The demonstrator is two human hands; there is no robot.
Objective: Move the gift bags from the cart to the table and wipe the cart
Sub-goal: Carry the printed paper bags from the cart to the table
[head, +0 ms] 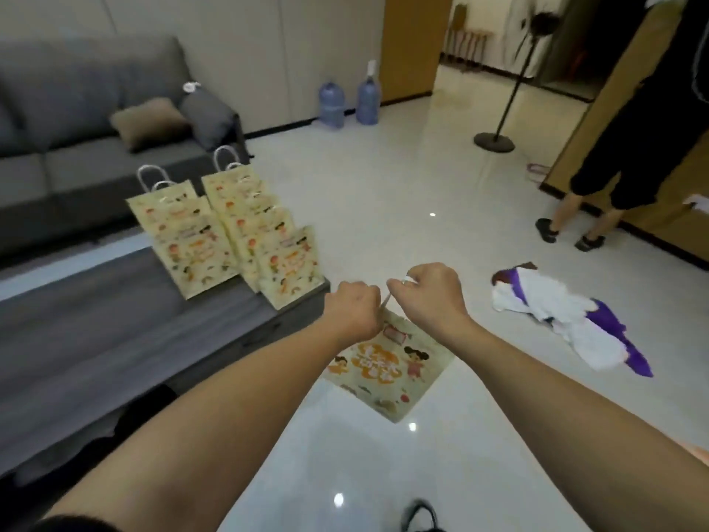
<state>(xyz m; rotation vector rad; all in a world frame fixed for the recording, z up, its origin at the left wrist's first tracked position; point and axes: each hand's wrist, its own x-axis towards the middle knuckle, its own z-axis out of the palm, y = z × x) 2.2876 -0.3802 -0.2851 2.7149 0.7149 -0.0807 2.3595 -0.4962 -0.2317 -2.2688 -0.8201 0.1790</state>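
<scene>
A cream gift bag (387,368) with cartoon children printed on it hangs in the air above the floor, just off the table's corner. My left hand (351,311) and my right hand (431,293) each grip one of its white handles from above. Several matching gift bags (230,232) stand upright in two rows on the right end of the grey table (115,320). The cart is not in view.
A grey sofa (76,120) with cushions stands behind the table. A white and purple cloth (564,320) lies on the tiled floor to the right. A person in black shorts (614,155) stands at the far right, beside a fan stand (495,140). Two water jugs (349,101) lean by the wall.
</scene>
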